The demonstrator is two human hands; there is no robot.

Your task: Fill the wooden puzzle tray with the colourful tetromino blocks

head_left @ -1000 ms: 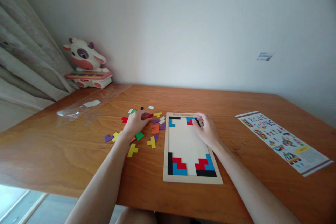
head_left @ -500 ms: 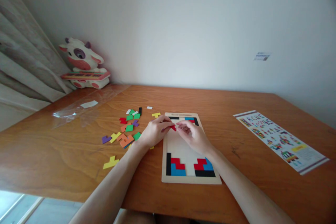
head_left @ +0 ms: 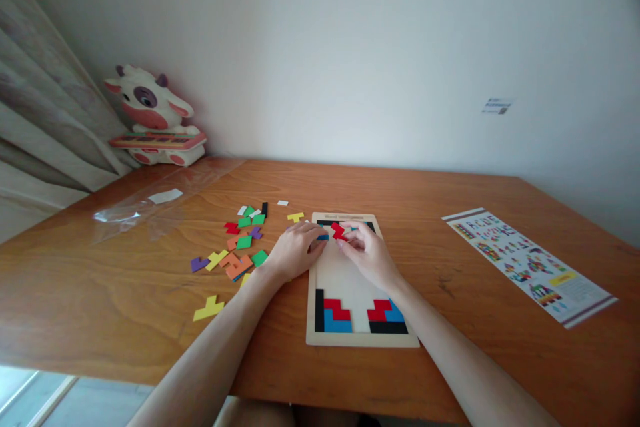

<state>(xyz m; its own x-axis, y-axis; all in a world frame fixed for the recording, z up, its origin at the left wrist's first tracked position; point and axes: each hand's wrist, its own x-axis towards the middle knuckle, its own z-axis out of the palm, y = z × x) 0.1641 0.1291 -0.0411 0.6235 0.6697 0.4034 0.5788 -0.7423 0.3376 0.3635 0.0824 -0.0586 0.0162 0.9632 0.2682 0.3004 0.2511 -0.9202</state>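
A framed wooden puzzle board (head_left: 363, 341) lies in front of me, with black, blue and red tiles in its corners. My right hand (head_left: 367, 250) pinches a red zigzag puzzle piece (head_left: 339, 231) above the upper part of the board. Over the board's upper left edge, my left hand (head_left: 299, 250) is closed, its curled fingertips at a blue puzzle piece (head_left: 323, 237). The hand covers part of that blue piece, so its full shape is hidden. The middle of the board shows its pale base.
Loose coloured puzzle pieces (head_left: 245, 242) are scattered left of the board, with a yellow piece (head_left: 209, 308) nearer me. A clear plastic bag (head_left: 135, 210) and a cow toy keyboard (head_left: 157, 140) are at the back left. A printed sheet (head_left: 530, 267) lies on the right.
The red piece has passed from between both hands' fingertips into my right hand, turned so its zigzag shows. My left fingers have moved slightly left, and blue now shows at their tips.
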